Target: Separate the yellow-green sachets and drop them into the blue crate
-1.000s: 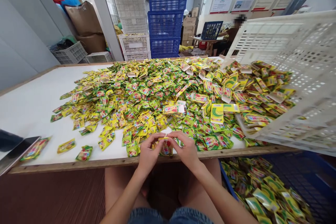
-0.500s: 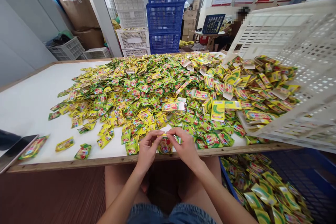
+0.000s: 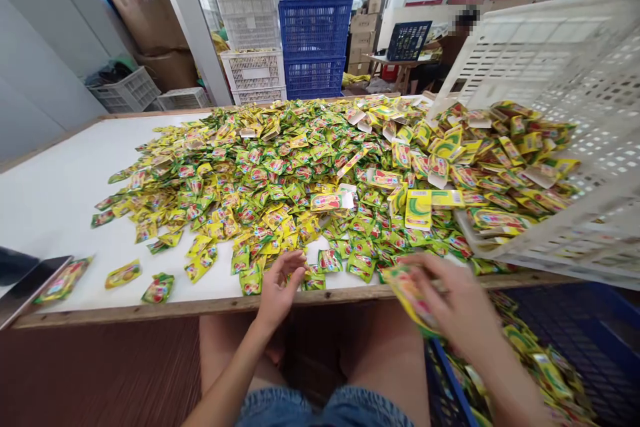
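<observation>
My right hand, slightly blurred, holds a yellow, green and red packet by its right side. The packet is tilted over the table's wooden front edge, close to the blue crate below. My left hand rests near the front edge with fingers loosely curled and apart, nothing in it. Right beside its fingertips lie small green sachets. Beyond both hands spreads a big heap of small yellow and green sachets on the white table.
A white perforated crate lies tipped at the right, spilling small printed cartons. At the left are a phone and a few loose packets. Stacked blue crates stand behind. A person sits at a far table.
My hands were together, pinching the packet's top edge. Now they are apart: the right hand has carried the packet to the right, and the left has let go.
</observation>
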The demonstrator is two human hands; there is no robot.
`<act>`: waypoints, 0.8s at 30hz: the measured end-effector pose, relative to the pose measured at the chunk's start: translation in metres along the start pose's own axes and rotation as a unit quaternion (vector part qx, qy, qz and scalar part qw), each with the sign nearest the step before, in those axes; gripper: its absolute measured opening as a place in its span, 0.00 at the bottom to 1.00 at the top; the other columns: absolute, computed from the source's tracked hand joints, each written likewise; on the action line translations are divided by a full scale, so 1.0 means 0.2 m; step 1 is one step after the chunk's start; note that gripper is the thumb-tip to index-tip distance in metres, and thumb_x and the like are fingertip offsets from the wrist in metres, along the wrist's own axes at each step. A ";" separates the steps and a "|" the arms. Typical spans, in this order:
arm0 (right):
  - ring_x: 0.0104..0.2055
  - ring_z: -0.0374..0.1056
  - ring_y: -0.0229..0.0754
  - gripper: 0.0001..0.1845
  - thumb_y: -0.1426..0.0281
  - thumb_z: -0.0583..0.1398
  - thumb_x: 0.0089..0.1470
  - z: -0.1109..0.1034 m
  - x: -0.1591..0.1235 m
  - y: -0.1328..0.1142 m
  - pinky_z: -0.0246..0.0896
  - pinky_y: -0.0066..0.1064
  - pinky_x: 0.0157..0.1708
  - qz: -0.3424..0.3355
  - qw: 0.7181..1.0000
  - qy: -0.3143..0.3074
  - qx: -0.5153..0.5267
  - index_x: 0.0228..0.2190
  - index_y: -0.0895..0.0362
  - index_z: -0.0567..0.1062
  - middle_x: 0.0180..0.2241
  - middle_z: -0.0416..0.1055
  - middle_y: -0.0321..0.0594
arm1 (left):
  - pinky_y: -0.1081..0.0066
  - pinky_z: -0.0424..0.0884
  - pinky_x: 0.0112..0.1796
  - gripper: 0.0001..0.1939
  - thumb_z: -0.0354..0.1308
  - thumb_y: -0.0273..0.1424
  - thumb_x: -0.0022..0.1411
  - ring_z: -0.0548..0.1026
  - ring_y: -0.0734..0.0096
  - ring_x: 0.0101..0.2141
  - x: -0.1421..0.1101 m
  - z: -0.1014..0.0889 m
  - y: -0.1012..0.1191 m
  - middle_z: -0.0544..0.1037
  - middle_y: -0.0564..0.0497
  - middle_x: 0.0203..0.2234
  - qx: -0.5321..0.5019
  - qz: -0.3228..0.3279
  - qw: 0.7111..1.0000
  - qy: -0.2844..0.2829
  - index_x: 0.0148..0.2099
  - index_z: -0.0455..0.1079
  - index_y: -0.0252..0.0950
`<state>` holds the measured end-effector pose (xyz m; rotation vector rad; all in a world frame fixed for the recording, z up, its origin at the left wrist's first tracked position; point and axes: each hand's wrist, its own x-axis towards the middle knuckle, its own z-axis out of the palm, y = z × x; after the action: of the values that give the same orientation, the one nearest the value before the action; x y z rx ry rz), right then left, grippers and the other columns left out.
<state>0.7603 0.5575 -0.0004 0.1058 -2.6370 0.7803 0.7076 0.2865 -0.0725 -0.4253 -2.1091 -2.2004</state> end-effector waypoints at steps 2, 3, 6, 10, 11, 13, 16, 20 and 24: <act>0.33 0.65 0.52 0.14 0.60 0.53 0.50 -0.14 0.02 0.13 0.57 0.45 0.34 0.059 0.985 0.026 -0.160 0.26 0.54 0.74 0.26 0.67 0.47 | 0.64 0.69 0.43 0.12 0.53 0.30 0.60 0.73 0.67 0.39 0.01 0.01 0.00 0.73 0.44 0.38 0.012 -0.013 1.000 0.004 0.47 0.65 0.34; 0.32 0.65 0.53 0.15 0.59 0.53 0.50 -0.17 0.04 0.16 0.57 0.45 0.34 0.083 0.980 0.021 -0.181 0.27 0.55 0.74 0.26 0.67 0.47 | 0.65 0.69 0.43 0.12 0.54 0.31 0.59 0.73 0.66 0.38 0.02 0.01 0.00 0.73 0.44 0.38 0.022 -0.017 1.000 0.002 0.46 0.65 0.34; 0.31 0.67 0.45 0.16 0.59 0.52 0.52 -0.02 0.20 0.13 0.61 0.36 0.32 0.125 0.991 -0.047 0.014 0.38 0.55 0.70 0.30 0.71 0.43 | 0.65 0.69 0.42 0.12 0.55 0.31 0.58 0.74 0.67 0.38 0.02 0.02 -0.01 0.73 0.45 0.37 0.045 -0.016 0.999 -0.002 0.45 0.66 0.33; 0.17 0.64 0.37 0.25 0.61 0.55 0.51 0.41 0.49 -0.03 0.58 0.29 0.20 0.187 0.945 -0.108 0.247 0.49 0.58 0.59 0.24 0.71 0.38 | 0.66 0.70 0.41 0.12 0.54 0.32 0.59 0.74 0.67 0.36 0.01 0.00 -0.02 0.73 0.45 0.36 0.027 -0.024 0.999 0.006 0.45 0.66 0.33; 0.15 0.62 0.37 0.26 0.62 0.56 0.50 0.50 0.55 -0.05 0.57 0.28 0.18 0.199 0.943 -0.085 0.251 0.49 0.60 0.59 0.23 0.71 0.37 | 0.66 0.70 0.41 0.12 0.54 0.33 0.59 0.74 0.67 0.36 0.00 -0.01 -0.02 0.73 0.45 0.36 0.017 -0.028 0.999 0.012 0.44 0.66 0.33; 0.13 0.61 0.37 0.20 0.64 0.55 0.50 0.61 0.63 -0.06 0.55 0.28 0.16 0.197 0.944 -0.069 0.256 0.44 0.61 0.63 0.22 0.71 0.38 | 0.66 0.70 0.41 0.12 0.54 0.33 0.59 0.73 0.67 0.37 0.00 -0.03 -0.01 0.73 0.45 0.35 -0.005 -0.035 0.999 0.023 0.44 0.66 0.32; 0.15 0.62 0.37 0.11 0.65 0.53 0.50 0.64 0.65 -0.03 0.55 0.28 0.17 0.174 0.947 -0.051 0.266 0.34 0.59 0.66 0.22 0.70 0.40 | 0.66 0.70 0.41 0.13 0.54 0.34 0.59 0.73 0.68 0.36 0.00 -0.03 0.00 0.72 0.45 0.35 -0.029 -0.044 0.998 0.028 0.44 0.65 0.32; 0.22 0.65 0.38 0.08 0.66 0.52 0.52 0.52 0.58 -0.03 0.60 0.29 0.25 0.109 0.949 -0.038 0.294 0.31 0.57 0.64 0.25 0.70 0.38 | 0.64 0.70 0.41 0.17 0.54 0.34 0.59 0.73 0.67 0.37 0.03 -0.04 0.01 0.72 0.44 0.37 -0.072 -0.030 0.994 0.070 0.48 0.61 0.32; 0.29 0.65 0.37 0.05 0.69 0.53 0.52 0.40 0.50 -0.17 0.60 0.27 0.31 -0.020 0.929 -0.138 0.344 0.30 0.58 0.66 0.26 0.68 0.36 | 0.65 0.69 0.42 0.20 0.52 0.36 0.60 0.72 0.64 0.42 0.11 -0.12 0.07 0.71 0.42 0.42 -0.105 -0.028 0.988 0.106 0.52 0.58 0.33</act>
<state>0.6468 0.4907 -0.0062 0.4857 -2.4565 1.7505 0.6862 0.2661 -0.0541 -0.1363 -1.8136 -2.3875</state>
